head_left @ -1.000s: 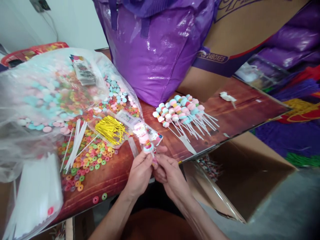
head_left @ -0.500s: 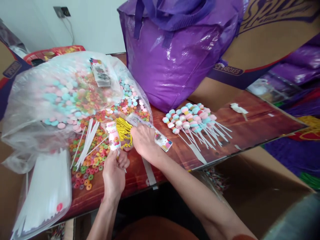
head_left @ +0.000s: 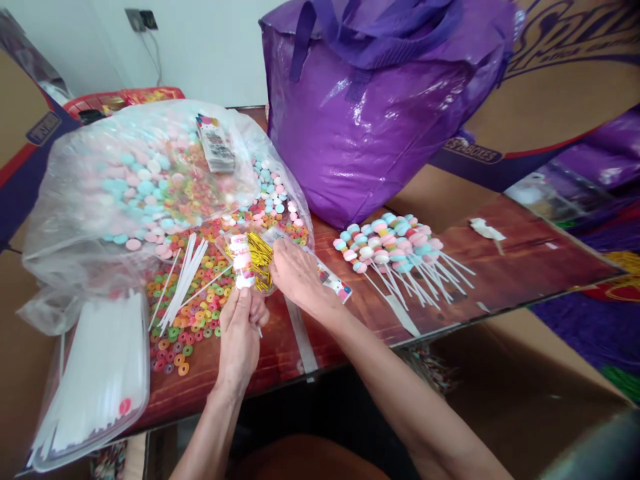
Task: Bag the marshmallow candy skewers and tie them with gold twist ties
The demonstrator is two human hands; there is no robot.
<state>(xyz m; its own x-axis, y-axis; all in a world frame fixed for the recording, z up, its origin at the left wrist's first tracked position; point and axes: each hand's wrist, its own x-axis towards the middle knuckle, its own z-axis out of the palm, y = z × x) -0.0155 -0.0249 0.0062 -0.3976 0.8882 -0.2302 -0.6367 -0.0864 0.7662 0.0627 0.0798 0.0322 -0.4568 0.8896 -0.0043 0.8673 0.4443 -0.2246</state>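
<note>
Here: candy skewer [head_left: 242, 259], long axis pointing away from me, left hand [head_left: 241, 321] clasping; right hand [head_left: 299, 272] at ties [head_left: 259, 250], grip unclear.

The big purple carry bag [head_left: 380, 133] has a glossy, wrinkled plastic skin that catches the light; its purple straps [head_left: 303, 40] look like matt woven cloth. Right of it, I see a dull brown cardboard carton [head_left: 560, 113]. Beneath it, the reddish-brown wood-patterned bench [head_left: 530, 267] looks smooth and faintly shiny. Left of it, a clear sack [head_left: 65, 193] of crinkled plastic gleams; the thin yellow ties [head_left: 260, 257] in front glint like foil.
</note>
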